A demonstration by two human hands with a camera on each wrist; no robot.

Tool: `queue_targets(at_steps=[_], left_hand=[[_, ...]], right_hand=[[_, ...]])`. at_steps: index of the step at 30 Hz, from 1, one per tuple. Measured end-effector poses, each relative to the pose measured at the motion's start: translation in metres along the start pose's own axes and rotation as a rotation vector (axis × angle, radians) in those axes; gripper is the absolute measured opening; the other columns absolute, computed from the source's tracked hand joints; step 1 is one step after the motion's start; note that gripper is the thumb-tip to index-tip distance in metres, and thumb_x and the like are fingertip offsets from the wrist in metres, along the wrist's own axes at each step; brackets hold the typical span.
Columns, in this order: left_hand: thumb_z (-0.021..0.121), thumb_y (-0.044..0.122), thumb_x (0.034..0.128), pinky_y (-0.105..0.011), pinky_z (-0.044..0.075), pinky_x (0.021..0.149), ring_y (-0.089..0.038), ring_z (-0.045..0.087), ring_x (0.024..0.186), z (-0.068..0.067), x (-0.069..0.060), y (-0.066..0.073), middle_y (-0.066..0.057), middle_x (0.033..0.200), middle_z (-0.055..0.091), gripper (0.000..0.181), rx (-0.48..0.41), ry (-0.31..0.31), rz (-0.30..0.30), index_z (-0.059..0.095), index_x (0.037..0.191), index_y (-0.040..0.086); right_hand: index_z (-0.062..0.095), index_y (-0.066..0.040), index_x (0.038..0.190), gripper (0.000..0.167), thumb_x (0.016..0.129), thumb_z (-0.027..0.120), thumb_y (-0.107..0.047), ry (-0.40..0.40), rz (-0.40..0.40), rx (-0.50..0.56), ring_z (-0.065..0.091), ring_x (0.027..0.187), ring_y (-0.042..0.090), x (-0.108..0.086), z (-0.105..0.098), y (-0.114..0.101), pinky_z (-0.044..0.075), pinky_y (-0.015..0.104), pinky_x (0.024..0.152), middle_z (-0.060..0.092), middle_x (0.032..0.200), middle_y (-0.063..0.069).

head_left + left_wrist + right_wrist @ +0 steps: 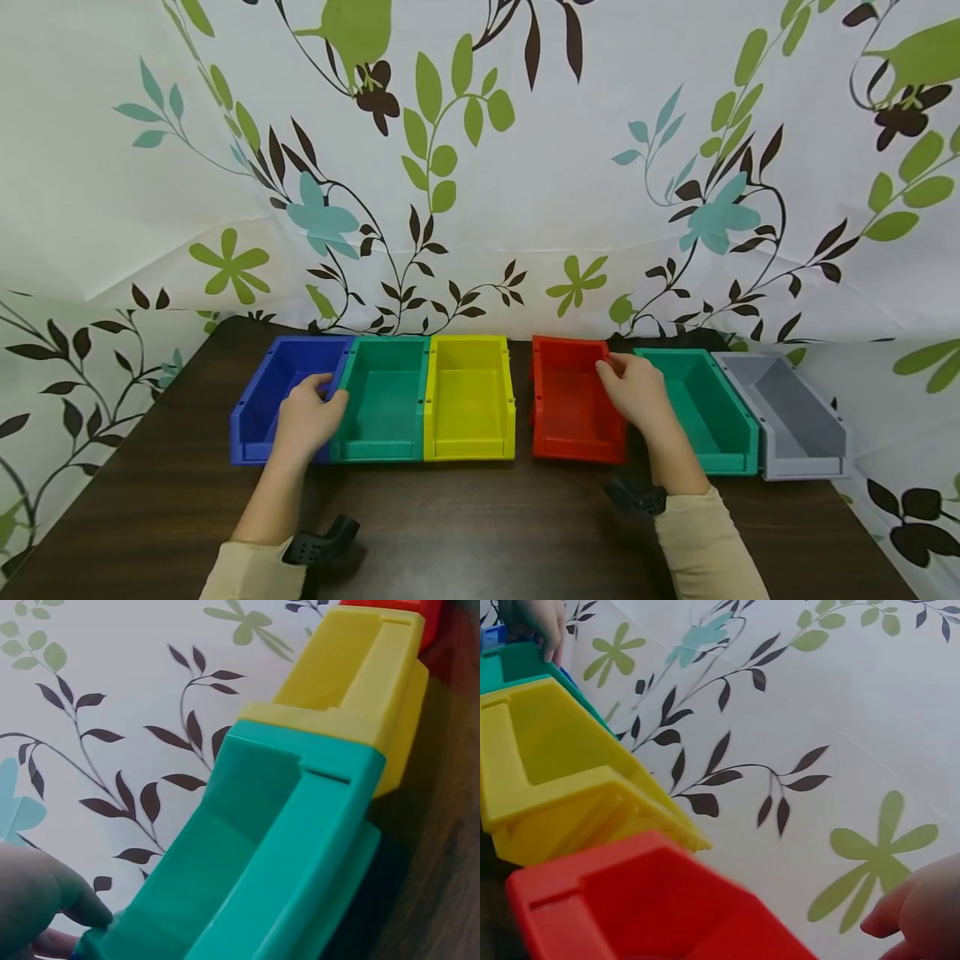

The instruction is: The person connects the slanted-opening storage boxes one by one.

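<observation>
My left hand is at the adjoining walls of the blue bin and a green bin. Its thumb meets the rim of the green bin in the left wrist view. On the other side, my right hand grips the right wall of the red bin near its back corner. The red bin stands slightly askew. In the right wrist view the fingertips show at the lower right, but their contact with the red bin falls outside the picture.
A yellow bin adjoins the left green bin, with a gap between it and the red one. At the right, another green bin adjoins a grey bin. All stand on a dark wooden table before a patterned cloth.
</observation>
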State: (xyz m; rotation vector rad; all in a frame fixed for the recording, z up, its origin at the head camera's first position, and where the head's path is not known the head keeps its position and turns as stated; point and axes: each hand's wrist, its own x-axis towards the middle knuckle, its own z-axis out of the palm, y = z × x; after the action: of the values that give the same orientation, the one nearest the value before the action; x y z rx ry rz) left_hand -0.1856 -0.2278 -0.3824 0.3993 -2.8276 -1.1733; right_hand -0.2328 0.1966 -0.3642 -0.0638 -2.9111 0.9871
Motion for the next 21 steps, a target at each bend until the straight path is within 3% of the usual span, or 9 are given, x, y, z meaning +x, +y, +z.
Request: queue_targets(at_steps=[4, 7, 10, 14, 16, 18, 21], left_hand=[[0.043, 0.021, 0.0916, -0.058, 0.042, 0.093, -0.049, 0.045, 0.12, -0.003, -0.001, -0.001, -0.034, 0.132, 0.046, 0.056, 0.019, -0.012, -0.017, 0.037, 0.139, -0.008], [0.042, 0.018, 0.0906, -0.061, 0.039, 0.095, -0.051, 0.042, 0.122, 0.0, -0.003, 0.001, -0.035, 0.134, 0.044, 0.056, 0.033, 0.039, 0.015, 0.035, 0.14, -0.009], [0.047, 0.016, 0.0905, -0.062, 0.035, 0.1, -0.052, 0.039, 0.125, 0.011, -0.004, 0.006, -0.035, 0.137, 0.041, 0.054, 0.029, 0.155, 0.116, 0.038, 0.138, -0.01], [0.056, 0.018, 0.0906, -0.062, 0.028, 0.107, -0.047, 0.035, 0.132, 0.032, -0.007, 0.014, -0.029, 0.142, 0.04, 0.051, 0.013, 0.275, 0.319, 0.046, 0.133, -0.008], [0.057, 0.02, 0.0912, -0.063, 0.028, 0.107, -0.045, 0.034, 0.134, 0.041, -0.009, 0.019, -0.026, 0.144, 0.04, 0.051, -0.003, 0.258, 0.393, 0.047, 0.133, -0.006], [0.058, 0.024, 0.0923, -0.062, 0.03, 0.106, -0.043, 0.036, 0.134, 0.048, -0.011, 0.022, -0.023, 0.145, 0.041, 0.052, -0.029, 0.202, 0.421, 0.047, 0.135, -0.003], [0.057, 0.033, 0.0933, -0.06, 0.035, 0.104, -0.041, 0.039, 0.133, 0.057, -0.013, 0.025, -0.021, 0.145, 0.042, 0.058, -0.073, 0.087, 0.38, 0.043, 0.139, 0.001]], right_hand=[[0.047, 0.007, 0.135, 0.051, 0.096, 0.051, -0.026, -0.008, -0.043, 0.038, 0.06, 0.108, 0.038, 0.002, 0.01, 0.002, 0.053, 0.048, 0.088, 0.059, 0.124, 0.026], [0.044, 0.007, 0.137, 0.052, 0.094, 0.055, -0.022, -0.028, -0.055, 0.091, 0.061, 0.107, 0.038, 0.005, 0.015, 0.004, 0.054, 0.047, 0.086, 0.059, 0.123, 0.027], [0.04, 0.007, 0.139, 0.054, 0.094, 0.055, -0.019, -0.074, -0.049, 0.131, 0.06, 0.109, 0.039, 0.008, 0.019, 0.007, 0.053, 0.047, 0.086, 0.056, 0.127, 0.028], [0.034, 0.005, 0.143, 0.057, 0.095, 0.054, -0.017, -0.133, -0.023, 0.175, 0.06, 0.11, 0.04, 0.013, 0.025, 0.011, 0.054, 0.047, 0.084, 0.053, 0.13, 0.029], [0.03, 0.003, 0.145, 0.059, 0.095, 0.053, -0.017, -0.151, -0.002, 0.197, 0.061, 0.109, 0.039, 0.014, 0.027, 0.013, 0.055, 0.046, 0.082, 0.053, 0.13, 0.03], [0.028, 0.001, 0.147, 0.06, 0.095, 0.053, -0.017, -0.156, 0.014, 0.211, 0.062, 0.108, 0.038, 0.014, 0.028, 0.013, 0.056, 0.045, 0.08, 0.054, 0.129, 0.03], [0.027, 0.0, 0.147, 0.06, 0.096, 0.052, -0.017, -0.15, 0.027, 0.222, 0.062, 0.11, 0.038, 0.014, 0.029, 0.013, 0.055, 0.044, 0.081, 0.052, 0.131, 0.03]])
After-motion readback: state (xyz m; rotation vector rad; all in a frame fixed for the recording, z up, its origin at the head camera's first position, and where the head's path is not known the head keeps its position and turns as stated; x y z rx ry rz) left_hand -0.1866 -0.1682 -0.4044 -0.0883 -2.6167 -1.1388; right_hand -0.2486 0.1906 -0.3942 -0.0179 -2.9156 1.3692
